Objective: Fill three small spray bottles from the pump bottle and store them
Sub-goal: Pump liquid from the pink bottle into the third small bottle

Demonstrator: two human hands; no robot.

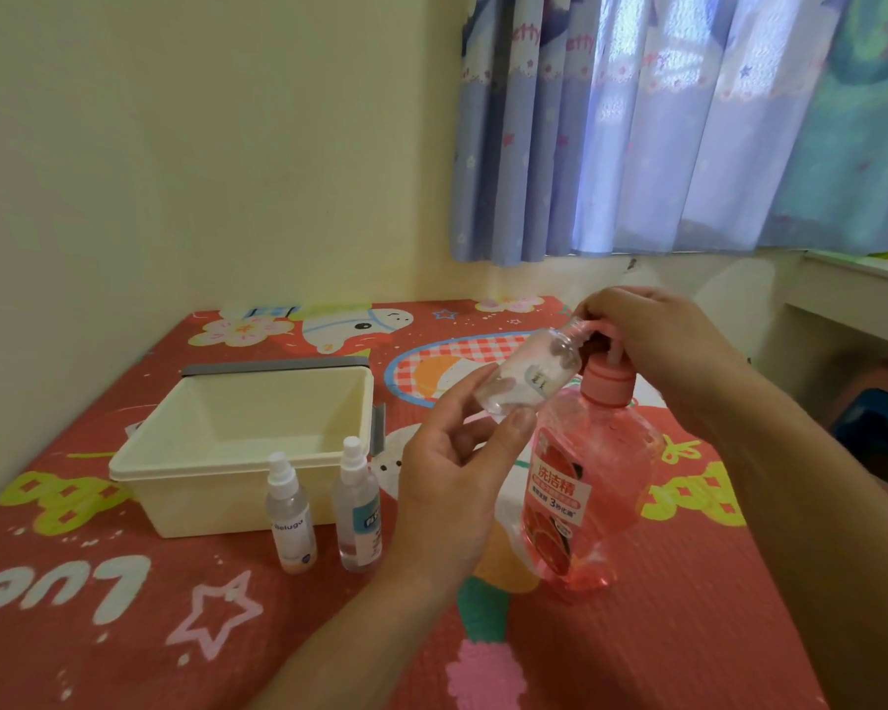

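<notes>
Spray bottle (529, 372) slanting up-right, mouth at pump bottle (588, 484)

Pump bottle (590, 484): translucent pink body, opaque pink collar; label pink and white with an orange-red citrus picture.
Small bottle (529, 371): clear, with a small white-and-grey label.
Lettered spray bottle (289, 515): clear, white cap, blue lettering, orange tint at the base.
Labelled spray bottle (357, 509): clear, white cap, blue-and-white label.
Storage box (237, 484): cream; lid (278, 365) grey.
Tabletop (688, 632): coral-red cover printed with white stars and letters, yellow-green letters, and a red-and-white check patch rimmed blue.
Curtain (636, 120): lavender-blue with pink stars.
Wall (175, 146): pale yellow.
</notes>
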